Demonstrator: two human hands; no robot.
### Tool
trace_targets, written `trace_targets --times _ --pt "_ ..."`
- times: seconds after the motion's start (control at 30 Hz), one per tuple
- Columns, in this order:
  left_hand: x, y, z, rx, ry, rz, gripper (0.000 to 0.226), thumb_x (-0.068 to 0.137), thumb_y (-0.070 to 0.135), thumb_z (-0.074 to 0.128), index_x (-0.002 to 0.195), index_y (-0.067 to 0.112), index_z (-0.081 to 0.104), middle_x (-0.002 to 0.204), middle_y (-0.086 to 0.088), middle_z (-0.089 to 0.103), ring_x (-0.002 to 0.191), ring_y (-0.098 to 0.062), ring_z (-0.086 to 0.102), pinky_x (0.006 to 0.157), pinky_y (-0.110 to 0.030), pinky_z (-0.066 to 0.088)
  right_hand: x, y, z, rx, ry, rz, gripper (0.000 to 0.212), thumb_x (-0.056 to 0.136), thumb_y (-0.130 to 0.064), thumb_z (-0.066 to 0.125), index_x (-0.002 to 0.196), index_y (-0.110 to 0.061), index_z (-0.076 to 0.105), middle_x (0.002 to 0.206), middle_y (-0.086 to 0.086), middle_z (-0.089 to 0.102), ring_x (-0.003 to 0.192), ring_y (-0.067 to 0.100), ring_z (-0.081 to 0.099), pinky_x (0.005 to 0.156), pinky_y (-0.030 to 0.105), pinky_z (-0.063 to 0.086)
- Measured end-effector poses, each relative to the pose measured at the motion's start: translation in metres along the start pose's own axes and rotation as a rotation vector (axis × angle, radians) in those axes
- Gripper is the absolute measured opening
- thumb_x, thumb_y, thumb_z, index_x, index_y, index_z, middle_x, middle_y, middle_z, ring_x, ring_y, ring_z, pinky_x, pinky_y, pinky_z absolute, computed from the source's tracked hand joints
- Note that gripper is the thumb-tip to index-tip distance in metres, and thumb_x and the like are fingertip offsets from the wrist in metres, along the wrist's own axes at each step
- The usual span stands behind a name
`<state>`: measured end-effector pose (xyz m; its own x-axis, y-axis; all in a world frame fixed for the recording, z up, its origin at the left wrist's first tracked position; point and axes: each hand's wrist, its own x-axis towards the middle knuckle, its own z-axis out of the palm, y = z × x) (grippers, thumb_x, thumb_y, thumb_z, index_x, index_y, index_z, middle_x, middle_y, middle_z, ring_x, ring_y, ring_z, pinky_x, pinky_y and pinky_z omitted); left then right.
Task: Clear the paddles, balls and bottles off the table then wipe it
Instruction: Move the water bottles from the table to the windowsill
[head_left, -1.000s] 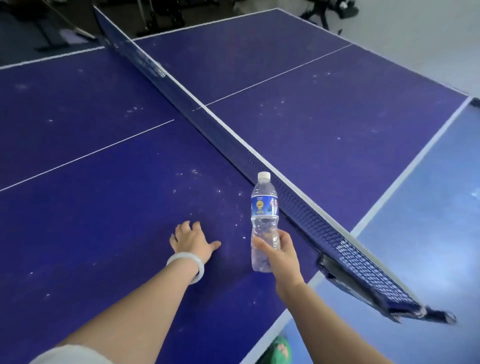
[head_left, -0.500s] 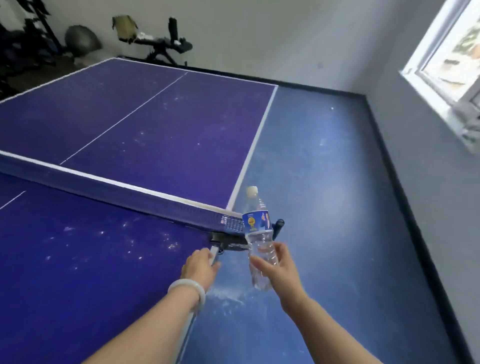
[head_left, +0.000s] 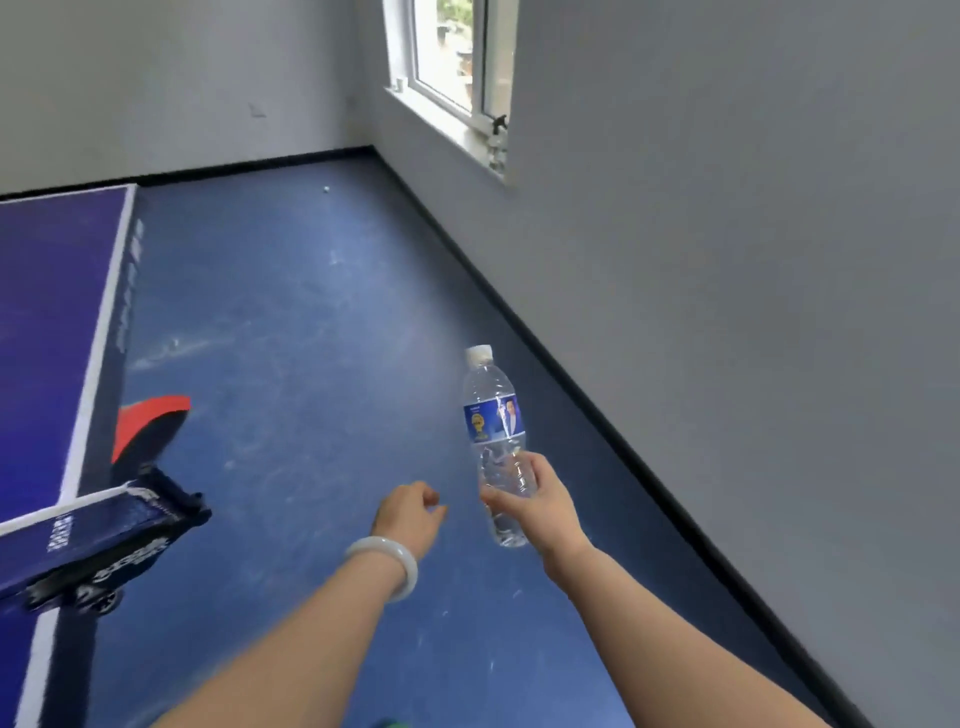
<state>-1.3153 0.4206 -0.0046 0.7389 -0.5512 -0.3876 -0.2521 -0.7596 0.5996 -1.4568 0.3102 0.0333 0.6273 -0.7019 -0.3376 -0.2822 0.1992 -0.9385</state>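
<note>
One water bottle (head_left: 493, 415), one paddle (head_left: 148, 423), one ball (head_left: 326, 189).

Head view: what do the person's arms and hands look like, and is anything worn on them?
The left arm and right arm are bare, with no sleeves or gloves in view. The left hand has a smooth, thick white bangle round its wrist. The right hand shows no ring, watch or band.

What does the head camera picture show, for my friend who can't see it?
A person's right hand holds a clear water bottle over a blue floor, while the left hand, wearing a white bangle, hangs empty beside it. The table, its net and a red paddle show at left.
</note>
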Motion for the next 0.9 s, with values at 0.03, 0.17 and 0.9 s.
trace_targets --times 0.03,0.17,0.9 --pt "0.002 0.018 0.014 0.035 -0.035 0.041 0.024 0.093 0.024 0.064 0.112 0.011 0.066 0.115 -0.004 0.067 0.106 -0.023 0.062 0.083 -0.026 0.045 0.0 0.001 -0.02 0.015 0.056 0.001 0.048 0.071 -0.019 0.085 0.109 -0.029 0.06 0.102 -0.004 0.071 0.093 0.014 0.07 0.085 0.034 0.057" --pt "0.01 0.081 0.065 0.155 -0.146 0.179 0.019 0.094 0.026 0.063 0.106 0.012 0.065 0.108 -0.004 0.066 0.098 -0.023 0.06 0.077 -0.026 0.043 -0.01 0.005 -0.092 0.054 0.259 0.008 0.044 0.07 -0.015 0.084 0.104 -0.025 0.058 0.095 -0.004 0.071 0.087 0.014 0.069 0.07 0.021 0.053" --pt "-0.21 0.346 0.411 0.46 -0.845 0.876 0.006 0.095 0.025 0.061 0.096 0.02 0.062 0.096 0.006 0.062 0.085 -0.01 0.057 0.063 -0.019 0.039 -0.291 0.147 -0.43 0.401 1.233 0.188 0.05 0.073 0.005 0.07 0.112 -0.021 0.052 0.104 0.005 0.065 0.093 0.019 0.064 0.069 0.026 0.049"
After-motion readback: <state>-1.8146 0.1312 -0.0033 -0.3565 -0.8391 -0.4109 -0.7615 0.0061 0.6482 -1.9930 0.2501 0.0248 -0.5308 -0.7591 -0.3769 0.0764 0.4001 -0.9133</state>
